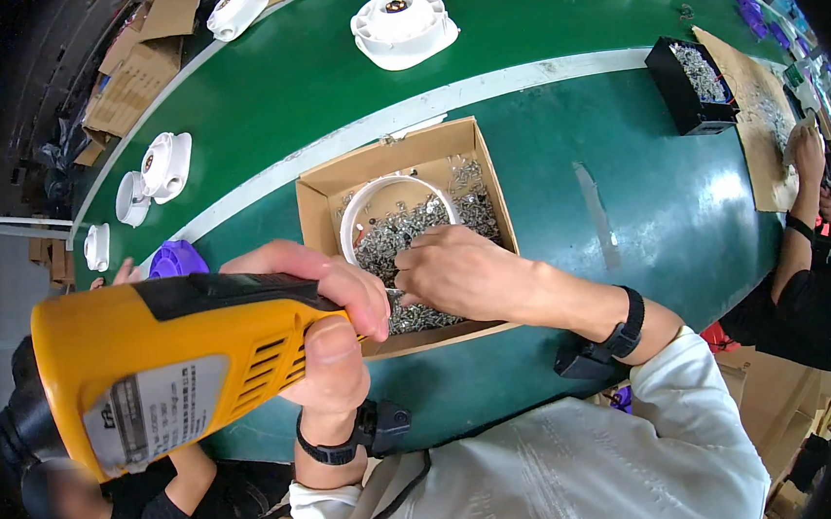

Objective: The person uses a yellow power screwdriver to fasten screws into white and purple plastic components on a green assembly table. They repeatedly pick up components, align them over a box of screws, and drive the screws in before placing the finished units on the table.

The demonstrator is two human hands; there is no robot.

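Observation:
My left hand (329, 335) is wrapped round a yellow and black electric screwdriver (217, 343), which lies slantwise across the lower left, its front end by the cardboard box (331, 173). Inside that box are many small silver screws (439, 306) and a white plastic ring (348, 228) standing among them. My right hand (461, 273) reaches over the screws close to the tool's front end. Its fingers are bent together and point down; what they hold, if anything, is hidden. Both my wrists wear black straps.
Behind the box runs a green conveyor belt (276, 95) with white round housings (405, 36). A purple part (176, 259) sits to the left. At the right stand a black bin of screws (681, 92) and a cardboard sheet (769, 163). Co-workers are at both sides and across.

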